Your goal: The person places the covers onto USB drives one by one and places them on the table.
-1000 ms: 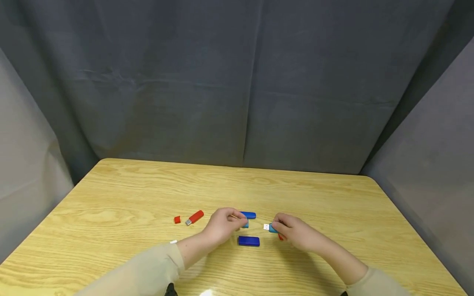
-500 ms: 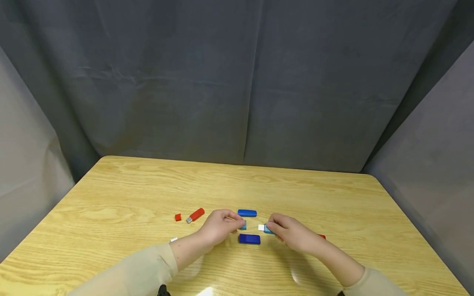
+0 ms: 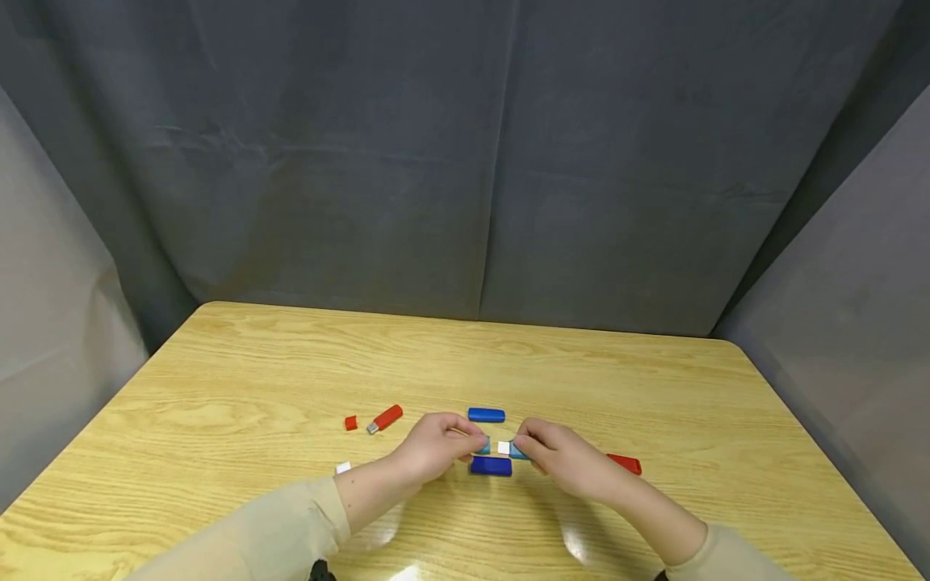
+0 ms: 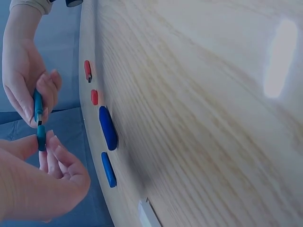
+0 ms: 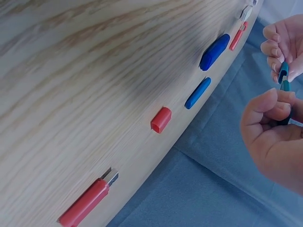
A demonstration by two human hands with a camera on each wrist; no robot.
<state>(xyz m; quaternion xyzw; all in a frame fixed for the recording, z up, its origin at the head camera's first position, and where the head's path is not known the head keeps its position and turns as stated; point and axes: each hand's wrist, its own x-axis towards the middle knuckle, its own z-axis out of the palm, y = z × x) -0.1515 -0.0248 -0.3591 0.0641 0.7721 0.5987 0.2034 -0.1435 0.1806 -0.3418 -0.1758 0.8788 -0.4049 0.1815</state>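
My left hand [image 3: 438,445] pinches a small teal cap [image 4: 41,138] between thumb and fingertips. In my right hand [image 3: 561,453] is a teal USB stick [image 3: 519,451], gripped by its body, its bare plug pointing left at the cap. Plug and cap are nearly end to end above the table; whether the plug tip is inside the cap I cannot tell. A bright blue USB stick [image 3: 486,415] lies just behind the hands, and a dark blue USB stick [image 3: 491,466] just in front. The fingers hide part of both teal pieces.
Left of the hands lie an uncapped red USB stick [image 3: 385,419], a red cap [image 3: 351,423] and a white piece [image 3: 343,467] partly behind the left wrist. Right of them are another red USB stick [image 3: 626,463] and a red cap [image 5: 161,119]. A dark curtain hangs behind the table.
My right hand has moved left with the teal USB stick, narrowing the gap to the cap. The left hand stays nearly in place. More of the right-hand red USB stick now shows.
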